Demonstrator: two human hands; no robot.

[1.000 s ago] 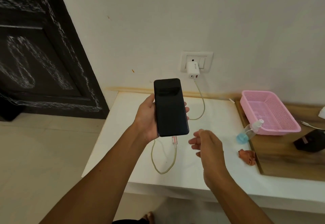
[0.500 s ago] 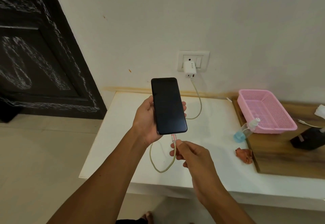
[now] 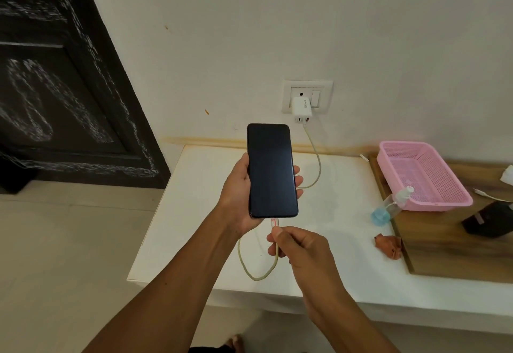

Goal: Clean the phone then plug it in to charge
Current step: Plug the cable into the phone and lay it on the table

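My left hand [image 3: 238, 197] holds a black phone [image 3: 271, 171] upright above the white table [image 3: 194, 214], its dark screen facing me. A pale charging cable [image 3: 251, 270] runs from the white charger [image 3: 302, 110] in the wall socket [image 3: 307, 97], loops over the table and ends in a plug [image 3: 274, 222] right at the phone's bottom edge. My right hand [image 3: 302, 250] pinches the cable just below that plug. Whether the plug sits fully in the port I cannot tell.
A clear spray bottle with blue liquid [image 3: 390, 205] and a crumpled reddish cloth [image 3: 388, 246] lie at the table's right side. A pink basket [image 3: 449, 183] and a dark object [image 3: 488, 221] sit on a wooden board [image 3: 444, 255]. A dark door [image 3: 55, 89] stands to the left.
My right hand moved in from the right, took hold of the cable end below the phone and now keeps it at the phone's bottom edge. The left hand kept holding the phone.
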